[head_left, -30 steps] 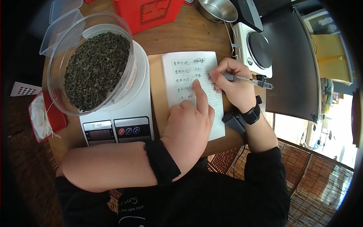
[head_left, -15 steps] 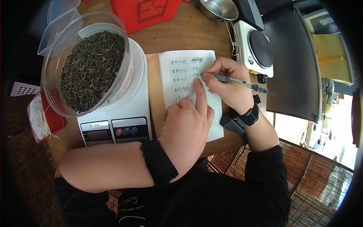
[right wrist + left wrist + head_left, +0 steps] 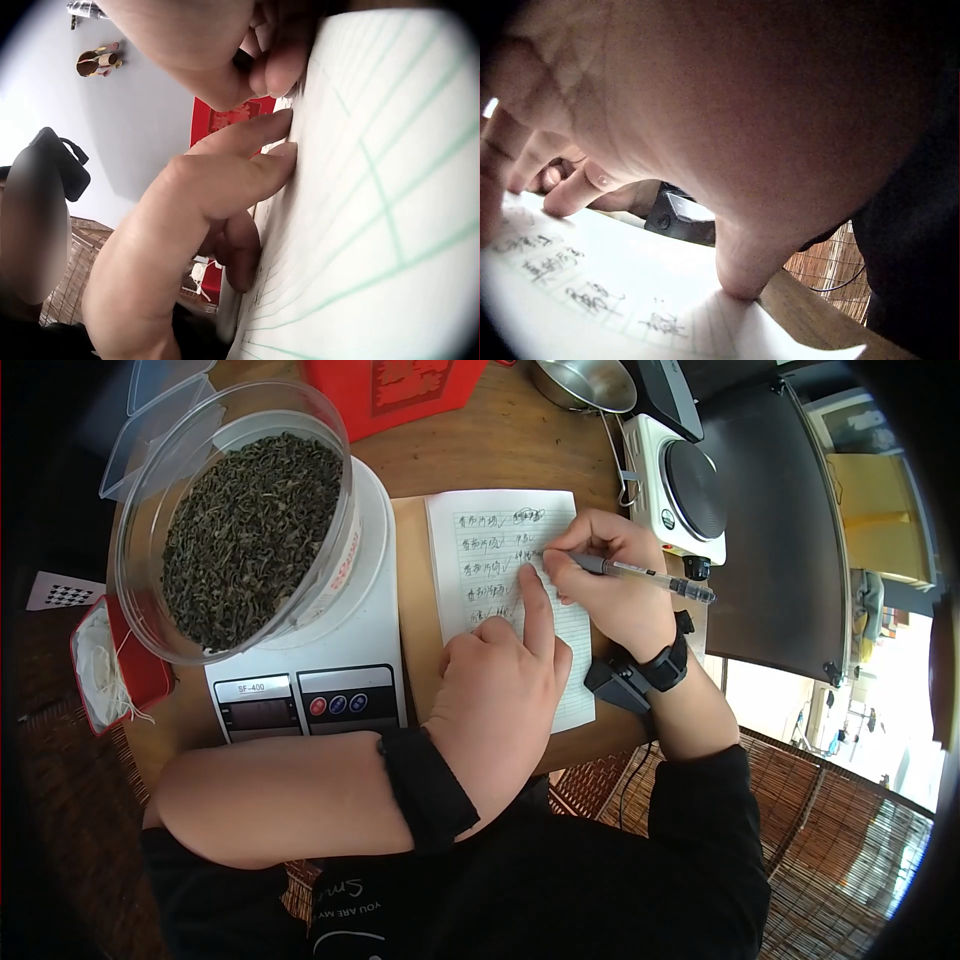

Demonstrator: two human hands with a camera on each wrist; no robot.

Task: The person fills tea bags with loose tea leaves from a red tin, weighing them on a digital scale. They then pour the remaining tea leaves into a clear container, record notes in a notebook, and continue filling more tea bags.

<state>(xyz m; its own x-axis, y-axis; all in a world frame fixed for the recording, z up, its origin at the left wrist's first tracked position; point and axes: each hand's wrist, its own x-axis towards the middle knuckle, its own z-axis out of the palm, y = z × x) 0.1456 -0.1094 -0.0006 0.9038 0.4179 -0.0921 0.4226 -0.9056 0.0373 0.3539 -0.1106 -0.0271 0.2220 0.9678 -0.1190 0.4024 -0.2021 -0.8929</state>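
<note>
In the head view a lined notepad lies on the table, with rows of handwriting on its upper half. My right hand grips a clear-barrelled pen near its front end, its tip hidden by the fingers at the second column of writing. Flat on the page rests my left hand, index finger pointing up the sheet just below that line. Seen from the left wrist, the thumb and fingertips of this hand touch the paper. The right wrist view shows both hands close together over the ruled page.
Left of the pad stands a kitchen scale carrying a clear tub of dried leaves. A red box is at the back, a steel pan and white hot plate at the back right. A red tin holds string.
My right hand has moved a little left with the pen, in along the line of writing, where more marks now show. The left hand stays on the page.
</note>
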